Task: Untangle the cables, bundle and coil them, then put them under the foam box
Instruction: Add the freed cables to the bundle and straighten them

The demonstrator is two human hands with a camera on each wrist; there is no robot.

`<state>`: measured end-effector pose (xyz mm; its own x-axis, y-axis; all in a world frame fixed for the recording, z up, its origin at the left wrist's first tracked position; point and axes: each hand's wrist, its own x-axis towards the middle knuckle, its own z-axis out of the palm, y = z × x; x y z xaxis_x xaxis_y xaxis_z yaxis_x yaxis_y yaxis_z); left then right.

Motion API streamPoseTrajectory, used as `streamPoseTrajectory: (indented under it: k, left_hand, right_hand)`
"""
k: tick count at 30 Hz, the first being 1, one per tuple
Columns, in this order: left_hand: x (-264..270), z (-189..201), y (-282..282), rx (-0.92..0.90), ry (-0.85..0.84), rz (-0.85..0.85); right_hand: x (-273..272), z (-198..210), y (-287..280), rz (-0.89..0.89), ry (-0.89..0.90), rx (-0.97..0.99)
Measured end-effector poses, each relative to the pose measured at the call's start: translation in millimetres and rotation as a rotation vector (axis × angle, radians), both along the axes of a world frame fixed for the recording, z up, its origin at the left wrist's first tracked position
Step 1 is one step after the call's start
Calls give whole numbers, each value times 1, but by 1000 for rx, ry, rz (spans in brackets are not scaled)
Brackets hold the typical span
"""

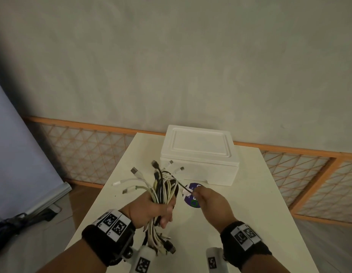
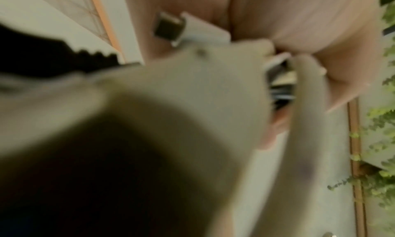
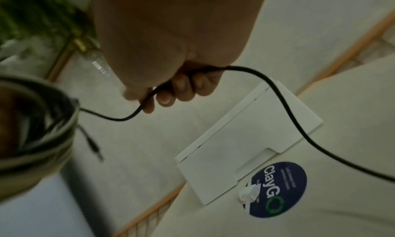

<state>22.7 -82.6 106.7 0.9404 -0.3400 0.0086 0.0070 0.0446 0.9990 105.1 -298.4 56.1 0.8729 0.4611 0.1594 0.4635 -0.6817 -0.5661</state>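
Head view: the left hand (image 1: 151,210) is fisted around a thick bundle of cables (image 1: 161,190), mostly round, smooth white and cream cords with a few black ones among them. The bundle stands roughly upright in the fist, plug ends fanning out above it, flat metal USB tips and small white connectors, while more ends hang below the hand over the table (image 1: 250,203). The table top is a plain, matte, off-white slab. At its far end sits the foam box (image 1: 198,154), a white rectangular block with rounded corners, a lid bearing a shallow raised panel, and a small notch cut in its near bottom edge. Just in front of the box, flat on the table, lies a round dark-blue sticker (image 1: 193,198) with white lettering and a green ring.

The right hand (image 1: 208,201) is held over the table to the right of the bundle, knuckles up, fingers curled in. It grips a thin black cable (image 3: 299,127), round and rubbery, that runs taut from the bundle to the fingers. In the right wrist view this cable passes through the curled fingers (image 3: 183,88), then sweeps in a long loose curve past the box. The left wrist view is heavily blurred; only pale cords and one silver USB plug (image 2: 169,27) against the palm can be made out.

Both wrists wear black straps with square printed markers.
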Motion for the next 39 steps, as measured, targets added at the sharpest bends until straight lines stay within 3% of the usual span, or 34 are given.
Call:
streamPoseTrajectory:
  k: [3, 8, 11, 15, 22, 26, 32, 39]
  left_hand:
    - [4, 6, -7, -145, -5, -59]
    - [7, 9, -13, -155, -5, 29]
    - [11, 5, -6, -53, -16, 215]
    - [14, 0, -3, 127, 8, 349]
    - [22, -17, 4, 486, 82, 377]
    - [15, -24, 1, 618, 185, 262]
    - [2, -30, 1, 431, 368, 46]
    - [-4, -19, -9, 248, 370, 21]
  right_hand:
    - [-13, 2, 15, 92, -98, -279]
    - [-38, 4, 33, 241, -83, -273]
    - [-47, 15, 38, 374, -137, -308]
    - [-51, 29, 48, 422, -266, -421]
    - [-57, 38, 51, 488, -440, -606]
    - [-52, 53, 44, 459, -519, -401]
    - [-31, 75, 31, 464, -356, -83]
    - [-15, 63, 29, 454, -193, 133]
